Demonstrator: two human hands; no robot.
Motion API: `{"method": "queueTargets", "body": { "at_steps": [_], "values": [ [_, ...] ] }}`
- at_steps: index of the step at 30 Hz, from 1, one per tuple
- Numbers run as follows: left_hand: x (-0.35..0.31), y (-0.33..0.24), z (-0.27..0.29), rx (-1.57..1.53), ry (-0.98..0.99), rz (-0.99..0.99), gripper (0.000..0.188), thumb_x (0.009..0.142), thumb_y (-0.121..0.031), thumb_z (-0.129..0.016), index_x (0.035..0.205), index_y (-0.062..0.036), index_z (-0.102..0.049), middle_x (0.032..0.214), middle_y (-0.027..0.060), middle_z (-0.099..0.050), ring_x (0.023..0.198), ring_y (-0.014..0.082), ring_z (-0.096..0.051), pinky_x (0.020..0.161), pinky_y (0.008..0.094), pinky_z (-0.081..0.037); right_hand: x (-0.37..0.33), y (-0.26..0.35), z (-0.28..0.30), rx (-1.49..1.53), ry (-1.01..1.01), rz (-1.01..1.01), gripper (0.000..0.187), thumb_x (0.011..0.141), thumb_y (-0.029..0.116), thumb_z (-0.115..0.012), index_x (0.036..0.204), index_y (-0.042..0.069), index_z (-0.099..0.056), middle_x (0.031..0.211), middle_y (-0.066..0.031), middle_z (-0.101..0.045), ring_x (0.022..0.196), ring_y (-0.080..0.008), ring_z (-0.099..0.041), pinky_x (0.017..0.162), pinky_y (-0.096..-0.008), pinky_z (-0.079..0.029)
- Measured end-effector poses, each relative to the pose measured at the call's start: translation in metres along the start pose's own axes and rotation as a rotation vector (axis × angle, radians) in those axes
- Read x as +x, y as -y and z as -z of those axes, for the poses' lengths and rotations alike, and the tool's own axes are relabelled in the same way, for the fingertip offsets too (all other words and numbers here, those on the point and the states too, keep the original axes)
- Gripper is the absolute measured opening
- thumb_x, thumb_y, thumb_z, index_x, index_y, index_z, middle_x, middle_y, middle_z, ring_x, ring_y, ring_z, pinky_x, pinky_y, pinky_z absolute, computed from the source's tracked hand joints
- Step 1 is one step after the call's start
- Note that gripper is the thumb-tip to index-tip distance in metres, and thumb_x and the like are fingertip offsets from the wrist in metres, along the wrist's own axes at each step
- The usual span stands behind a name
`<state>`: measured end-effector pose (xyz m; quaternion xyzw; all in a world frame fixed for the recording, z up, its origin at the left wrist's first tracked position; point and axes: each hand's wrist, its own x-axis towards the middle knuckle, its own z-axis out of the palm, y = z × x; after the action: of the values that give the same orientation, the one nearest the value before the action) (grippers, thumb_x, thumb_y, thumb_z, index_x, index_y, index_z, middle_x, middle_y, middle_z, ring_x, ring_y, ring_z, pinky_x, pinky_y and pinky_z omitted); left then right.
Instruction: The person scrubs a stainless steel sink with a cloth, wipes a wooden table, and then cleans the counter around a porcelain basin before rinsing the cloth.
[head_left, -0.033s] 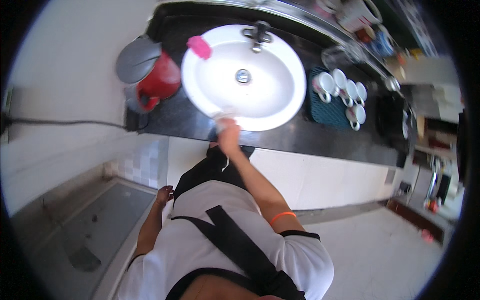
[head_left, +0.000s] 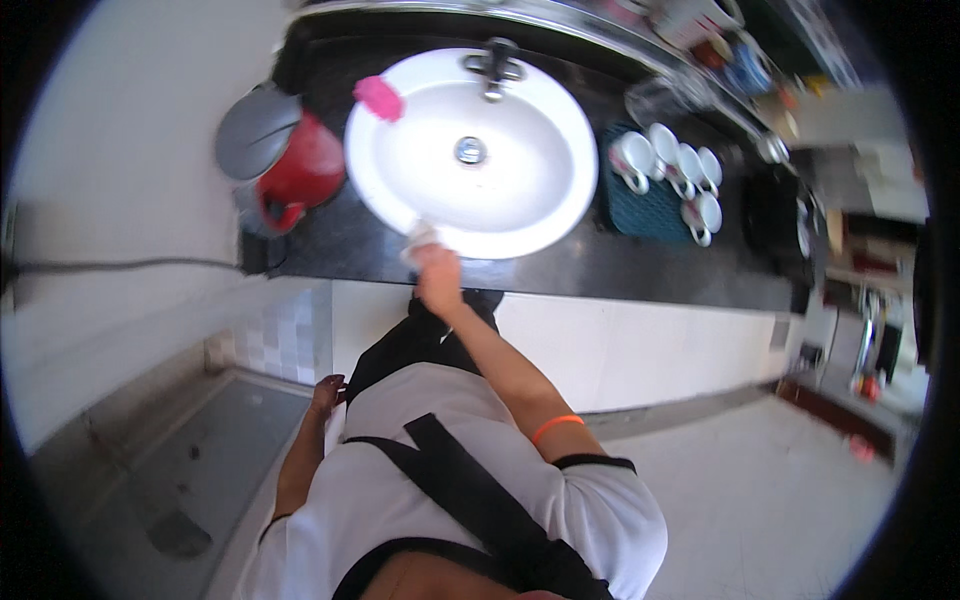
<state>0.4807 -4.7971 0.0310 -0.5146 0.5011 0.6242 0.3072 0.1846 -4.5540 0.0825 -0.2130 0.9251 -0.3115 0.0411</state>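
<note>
Head view shows me, working from afar, the right hand (head_left: 438,282) with its fingers curled closed around a crumpled, whitish, cloth-like wad (head_left: 417,238) at the near-left rim of the oval white ceramic sink (head_left: 587,150). I judge the step in hand to be wiping that rim; the next move calls for light, flat pressure along the curve. Farther out, the left hand (head_left: 328,390) hangs low beside the body, away from the glossy black countertop (head_left: 620,272). A crumpled pink cloth (head_left: 380,98) lies on the sink's far-left rim, near the red-and-grey lidded jug (head_left: 312,165). To the right, white handled cups (head_left: 632,160) stand on a teal textured mat (head_left: 650,222). Blur and fingers hide most of the wad, so I can't confirm its material or firm contact. Nor can I tell whether the left hand holds anything.
</note>
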Motion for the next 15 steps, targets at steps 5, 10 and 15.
{"method": "queueTargets", "body": {
  "at_steps": [5, 10, 15],
  "values": [
    [-0.005, -0.036, -0.016, 0.014, -0.025, -0.093, 0.039, 0.081, -0.031, -0.058, 0.109, -0.0056, -0.050, 0.090, 0.0097, -0.059, 0.064, 0.0134, -0.057, 0.048, 0.0200, -0.039, -0.024, -0.025, 0.028, -0.022, 0.007, 0.088, 0.042, 0.063, 0.004, -0.051, 0.104, 0.014, -0.053, 0.101, -0.0084, -0.049, 0.092, -0.0289, -0.045, 0.075, -0.0374, -0.039],
    [0.000, -0.027, -0.005, -0.021, -0.022, -0.102, 0.038, 0.082, -0.029, -0.057, 0.110, -0.0065, -0.050, 0.097, 0.0108, -0.057, 0.073, 0.0172, -0.058, 0.057, 0.0245, -0.046, -0.091, -0.161, 0.112, -0.328, -0.349, -0.253, 0.037, 0.059, 0.001, -0.054, 0.096, 0.006, -0.055, 0.095, -0.0118, -0.055, 0.086, -0.0299, -0.050, 0.074, -0.0413, -0.039],
    [0.011, 0.004, 0.005, 0.001, -0.059, -0.058, 0.033, 0.082, -0.026, -0.056, 0.107, -0.0038, -0.051, 0.092, 0.0121, -0.059, 0.070, 0.0184, -0.059, 0.056, 0.0254, -0.048, -0.094, -0.195, 0.147, -0.699, -0.405, -0.903, 0.026, 0.072, 0.009, -0.049, 0.099, 0.010, -0.051, 0.091, -0.0148, -0.048, 0.081, -0.0318, -0.046, 0.068, -0.0436, -0.038]
  ]
}}
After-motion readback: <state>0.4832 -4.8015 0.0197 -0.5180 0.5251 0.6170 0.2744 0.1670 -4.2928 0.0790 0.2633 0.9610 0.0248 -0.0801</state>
